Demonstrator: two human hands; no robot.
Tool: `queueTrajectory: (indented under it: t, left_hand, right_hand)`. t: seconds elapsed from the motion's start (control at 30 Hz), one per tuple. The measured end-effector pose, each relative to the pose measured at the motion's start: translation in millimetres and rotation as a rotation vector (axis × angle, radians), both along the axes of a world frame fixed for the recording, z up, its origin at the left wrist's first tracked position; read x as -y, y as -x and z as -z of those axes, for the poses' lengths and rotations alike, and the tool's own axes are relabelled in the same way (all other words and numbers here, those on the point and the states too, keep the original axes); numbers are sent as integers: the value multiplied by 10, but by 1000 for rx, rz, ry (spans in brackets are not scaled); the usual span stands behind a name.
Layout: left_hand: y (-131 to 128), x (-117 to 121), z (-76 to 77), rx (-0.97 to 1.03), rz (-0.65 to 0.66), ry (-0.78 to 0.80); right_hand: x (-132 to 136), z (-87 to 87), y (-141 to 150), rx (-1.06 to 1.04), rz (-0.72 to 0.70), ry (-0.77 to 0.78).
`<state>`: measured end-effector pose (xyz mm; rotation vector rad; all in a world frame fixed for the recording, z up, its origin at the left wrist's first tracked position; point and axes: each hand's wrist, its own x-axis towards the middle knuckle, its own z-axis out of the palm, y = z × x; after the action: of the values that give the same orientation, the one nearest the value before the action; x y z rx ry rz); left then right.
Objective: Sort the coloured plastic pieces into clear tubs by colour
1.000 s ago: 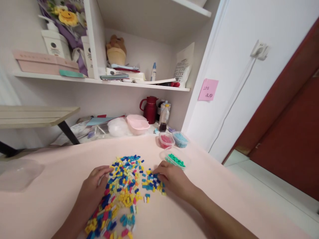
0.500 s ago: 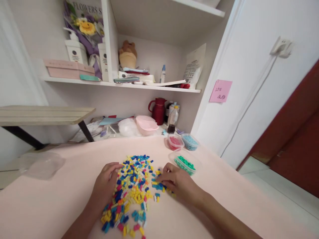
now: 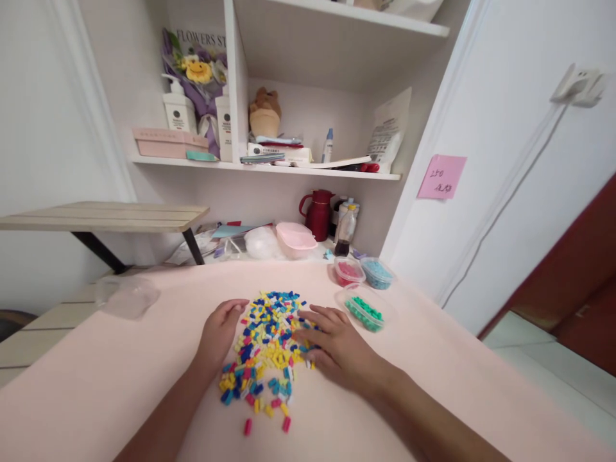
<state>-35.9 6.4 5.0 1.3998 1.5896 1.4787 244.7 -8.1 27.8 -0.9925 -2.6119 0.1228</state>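
A heap of small coloured beads [image 3: 265, 337], yellow, blue, pink and white, lies on the pale pink table [image 3: 96, 378]. My left hand [image 3: 220, 332] rests flat against the heap's left edge, fingers stretched out. My right hand [image 3: 333, 346] lies flat on the heap's right side with fingers spread over some beads. Neither hand holds anything that I can see. Just right of my right hand stands a clear tub of green beads [image 3: 366, 312].
Tubs of red beads [image 3: 349, 271] and blue beads [image 3: 377, 274] stand behind the green one. A clear lid [image 3: 126, 296] lies at the left. A pink container [image 3: 295, 238], a red jug [image 3: 318, 215] and bottles stand at the back under the shelves.
My right hand went from pinching at a small separate cluster to lying flat, pushing that cluster into the main heap. The camera view shifted left.
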Motion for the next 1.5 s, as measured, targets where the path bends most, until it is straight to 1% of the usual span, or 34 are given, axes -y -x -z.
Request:
queueTrajectory:
  t: [0.1,0.23,0.3,0.43,0.53,0.63,0.73,0.8,0.93,1.0,1.07,1.17,1.23,1.27,1.33,1.43,1.5]
  left_hand:
    - [-13,-14,19,18,17,10]
    - [-26,-24,36,36,28,19]
    - [-31,-29,44,42,37,23]
    - [-39,-45,59,45,47,24]
    - [-44,-51,58,40,48,19]
    - [-47,-45,53,35,47,15]
    - [-45,-38,58,25,43,15]
    - [-41,-36,66,17,42,16]
    - [-37,-45,78,2,41,15]
    - [-37,-52,79,-2,44,14]
    - [-38,-55,79,-4,49,13]
    - [-36,-54,83,-6,53,11]
    - [-34,-49,86,-8,52,11]
    - [-34,-47,86,-10,51,12]
    - [-34,-44,83,-14,47,14]
    - [-33,-46,76,-21,42,17]
    - [-31,-51,72,-24,43,17]
  right_hand:
    - [29,13,30,6,-26,-23]
    - [48,57,40,107,-142,77]
    - [29,79,21,105,-160,99]
    - [35,75,26,21,-173,24]
    - [176,4,135,18,-273,-4]
    - [362,-82,283,80,-423,42]
    - [434,-104,356,141,-525,86]
    - [392,-78,333,144,-507,87]
    - [259,-39,204,68,-327,21]
    - [264,-53,186,48,-277,4]
    - [331,-72,231,58,-304,14]
    - [467,-74,360,108,-436,74]
    - [510,-55,420,144,-489,129]
    - [507,-43,428,155,-489,148]
    - [460,-27,400,161,-438,155]
    - [361,-38,302,146,-344,101]
    - [329,-58,257,131,-341,72]
